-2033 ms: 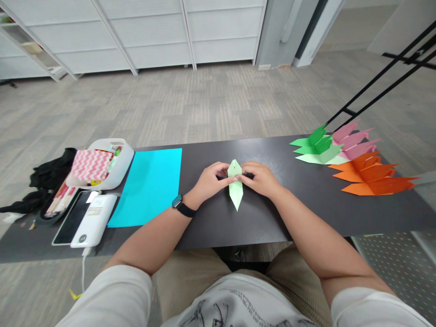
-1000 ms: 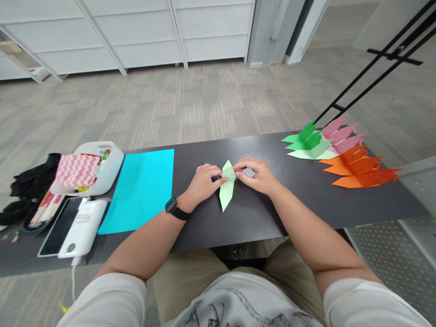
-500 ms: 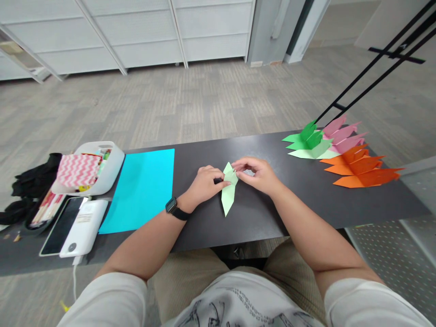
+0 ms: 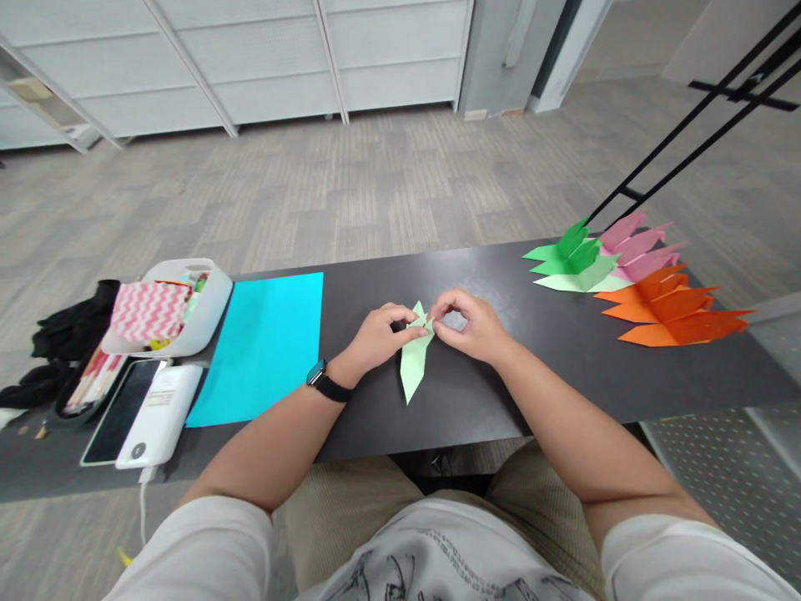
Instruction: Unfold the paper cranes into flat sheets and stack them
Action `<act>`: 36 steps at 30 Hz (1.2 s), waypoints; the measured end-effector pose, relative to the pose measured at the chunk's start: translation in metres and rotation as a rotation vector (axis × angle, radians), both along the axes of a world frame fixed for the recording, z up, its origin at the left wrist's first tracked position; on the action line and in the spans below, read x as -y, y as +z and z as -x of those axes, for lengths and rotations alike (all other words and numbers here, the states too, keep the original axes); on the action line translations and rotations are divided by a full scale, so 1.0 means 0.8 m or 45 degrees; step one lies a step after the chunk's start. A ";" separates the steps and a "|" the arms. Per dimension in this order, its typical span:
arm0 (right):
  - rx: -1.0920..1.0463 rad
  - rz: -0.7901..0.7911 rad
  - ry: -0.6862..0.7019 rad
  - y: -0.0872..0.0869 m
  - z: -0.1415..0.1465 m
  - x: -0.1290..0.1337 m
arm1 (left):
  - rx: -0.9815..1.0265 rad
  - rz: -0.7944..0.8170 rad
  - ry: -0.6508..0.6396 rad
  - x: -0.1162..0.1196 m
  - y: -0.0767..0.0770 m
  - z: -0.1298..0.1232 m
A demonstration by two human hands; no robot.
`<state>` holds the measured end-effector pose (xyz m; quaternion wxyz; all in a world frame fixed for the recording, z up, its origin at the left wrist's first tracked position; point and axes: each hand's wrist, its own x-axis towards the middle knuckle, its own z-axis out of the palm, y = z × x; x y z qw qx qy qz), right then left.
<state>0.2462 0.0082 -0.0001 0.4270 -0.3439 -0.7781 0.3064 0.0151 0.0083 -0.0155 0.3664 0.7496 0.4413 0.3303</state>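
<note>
A pale green origami crane [image 4: 413,365] is between my two hands over the dark table, its long pointed wing toward me. My left hand [image 4: 383,335] pinches the paper near its middle, thumb on top. On the other side, my right hand [image 4: 468,325] has thumb and index finger closed on a small tip at the paper's right edge. The fingertips hide part of the central folds. A black smartwatch [image 4: 326,381] is on my left wrist.
Folded green cranes [image 4: 569,250], pink cranes [image 4: 642,246] and orange cranes [image 4: 672,309] stand at the right. Left of my hands lies cyan paper [image 4: 263,346]. Farther left are a white basket [image 4: 216,300], a power bank [image 4: 159,417], a phone [image 4: 122,413] and black cloth [image 4: 72,325].
The right thumb and index finger have come together on the small tip of the paper. The crane has turned slightly, its near point shifting left. The view has moved slightly.
</note>
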 end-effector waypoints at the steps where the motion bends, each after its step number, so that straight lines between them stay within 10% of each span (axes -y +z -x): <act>1: 0.033 -0.027 -0.017 0.001 -0.001 0.000 | 0.006 0.014 -0.006 -0.001 0.000 0.001; 36: 0.364 -0.609 -0.023 0.010 -0.010 -0.003 | 0.056 -0.263 -0.041 0.003 0.005 -0.004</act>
